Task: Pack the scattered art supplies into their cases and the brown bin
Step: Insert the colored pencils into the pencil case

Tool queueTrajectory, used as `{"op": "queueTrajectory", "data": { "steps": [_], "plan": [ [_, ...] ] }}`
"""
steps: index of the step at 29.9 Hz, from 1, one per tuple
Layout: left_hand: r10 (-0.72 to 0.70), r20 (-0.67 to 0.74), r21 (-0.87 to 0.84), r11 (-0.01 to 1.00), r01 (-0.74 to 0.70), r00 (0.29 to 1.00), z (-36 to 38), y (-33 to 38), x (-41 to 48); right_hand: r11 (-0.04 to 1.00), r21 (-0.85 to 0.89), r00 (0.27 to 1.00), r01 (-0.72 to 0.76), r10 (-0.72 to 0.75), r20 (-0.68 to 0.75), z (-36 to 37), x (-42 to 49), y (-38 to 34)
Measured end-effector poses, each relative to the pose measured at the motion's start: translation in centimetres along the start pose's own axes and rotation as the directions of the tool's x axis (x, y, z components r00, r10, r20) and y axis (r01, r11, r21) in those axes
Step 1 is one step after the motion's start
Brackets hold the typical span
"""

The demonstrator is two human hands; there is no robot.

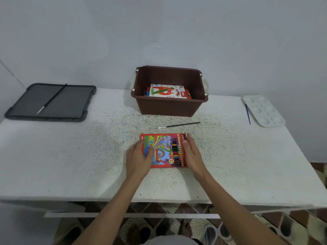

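A red colour pencil box (163, 150) lies flat on the white table, near the middle. My left hand (138, 156) rests on its left side, thumb on the cover. My right hand (191, 152) lies along its right edge with straight fingers, fingertips at the box's far right corner. Behind it stands the brown bin (169, 107), holding an oil pastels box (167, 91). A black paintbrush (179, 125) lies between bin and pencil box. A second black brush (52, 98) rests on the dark lid at far left. A blue brush (247, 114) lies beside the white palette (263, 110) at the right.
The dark grey lid (51, 103) sits at the table's far left corner against the wall. The table's front edge (159, 200) runs just below my forearms, with patterned floor beneath.
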State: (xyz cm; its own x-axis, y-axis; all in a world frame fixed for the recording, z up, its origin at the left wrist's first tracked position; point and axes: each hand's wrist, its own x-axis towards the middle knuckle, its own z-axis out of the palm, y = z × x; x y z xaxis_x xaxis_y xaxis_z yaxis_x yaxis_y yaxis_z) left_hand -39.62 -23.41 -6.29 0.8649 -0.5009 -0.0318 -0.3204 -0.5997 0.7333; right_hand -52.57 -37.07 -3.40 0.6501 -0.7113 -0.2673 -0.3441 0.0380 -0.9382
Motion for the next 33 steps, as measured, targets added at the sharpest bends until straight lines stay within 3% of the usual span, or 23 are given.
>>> {"op": "queueTrajectory", "data": {
  "steps": [6,10,19,24,27,33],
  "plan": [
    [-0.070,0.035,-0.172,0.982,0.075,0.997,-0.7,1.2,0.7,0.993,0.102,0.996,-0.055,0.048,0.069,0.2,-0.2,-0.1],
    [-0.080,0.054,-0.244,0.965,0.091,0.995,-2.1,3.3,1.0,0.996,0.059,0.995,-0.066,0.062,0.074,-0.8,-0.6,-1.4],
    [0.128,0.089,-0.199,0.974,-0.109,0.988,-7.5,9.6,3.0,0.994,0.086,0.997,0.066,-0.068,0.029,-3.7,-0.8,-9.2],
    [0.165,-0.032,-0.316,0.934,-0.167,0.986,-10.1,13.3,5.7,0.965,0.153,0.977,0.214,-0.211,-0.035,-5.2,1.4,-14.5],
    [0.197,-0.097,-0.290,0.932,-0.218,0.975,-10.2,14.8,8.4,0.951,0.122,0.958,0.284,-0.279,-0.063,-5.3,4.3,-16.9],
    [0.322,-0.118,-0.225,0.913,-0.341,0.939,-8.2,16.1,15.1,0.959,0.079,0.960,0.273,-0.267,-0.080,-4.8,10.9,-20.4]
  ]
}}
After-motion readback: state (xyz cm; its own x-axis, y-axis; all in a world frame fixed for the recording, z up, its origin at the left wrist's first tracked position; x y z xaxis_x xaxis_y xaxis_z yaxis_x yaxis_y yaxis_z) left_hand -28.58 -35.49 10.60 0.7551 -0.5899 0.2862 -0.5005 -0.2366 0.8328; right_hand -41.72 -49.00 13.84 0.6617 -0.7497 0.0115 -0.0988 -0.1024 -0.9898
